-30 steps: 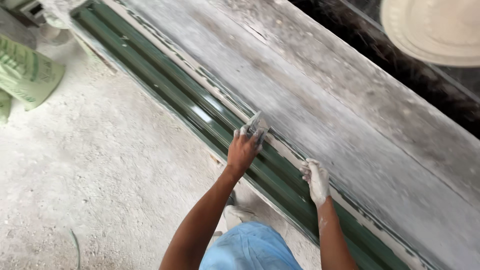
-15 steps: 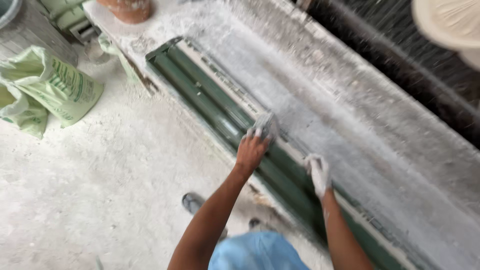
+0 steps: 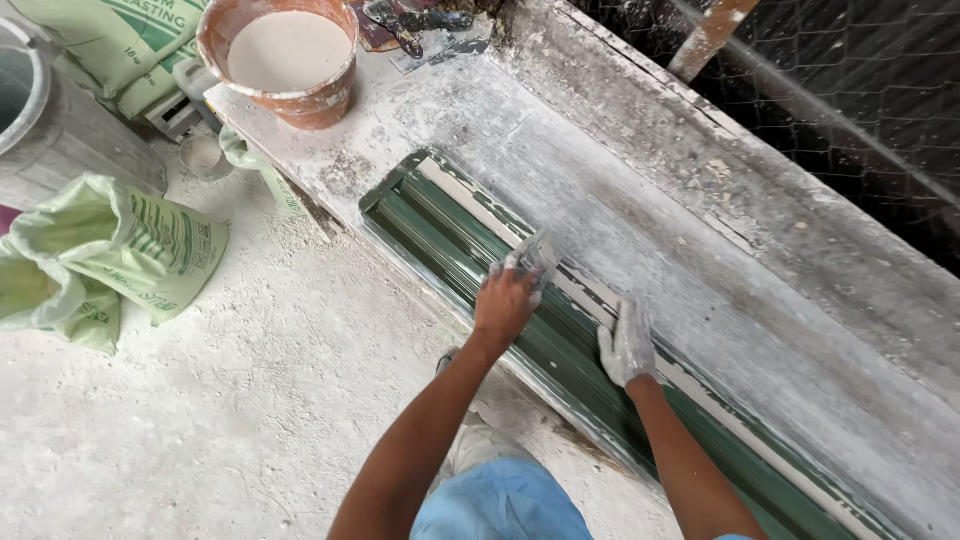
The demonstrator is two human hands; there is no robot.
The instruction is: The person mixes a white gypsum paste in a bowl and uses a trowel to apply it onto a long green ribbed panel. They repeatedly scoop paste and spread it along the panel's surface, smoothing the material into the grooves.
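Mould (image 3: 470,240), long, green and ribbed, lay on the plaster-dusted tabletop (image 3: 640,200), directly under both hands. The left hand (image 3: 507,297) rested on its upper edge with the fingers curled around a small pale wad (image 3: 535,255), perhaps a rag or a lump of plaster, pressed against the mould's white-smeared rim. The right hand (image 3: 627,345), coated white, lay flat and open on the mould just beside the left, fingers spread and gripping nothing.

The mould was dark green with lengthwise grooves, streaked with white along its far side, and one squared end showed near the middle of the view. Its long axis ran diagonally, from that end at upper left down toward the lower right corner, parallel to the tabletop's front edge.

Beyond the squared end stood an orange bucket (image 3: 285,60) filled with pale liquid plaster. On the dusty floor (image 3: 200,420) to the left lay green sacks (image 3: 110,250) and a grey drum (image 3: 40,120). Wire mesh (image 3: 850,90) closed off the far side of the tabletop.
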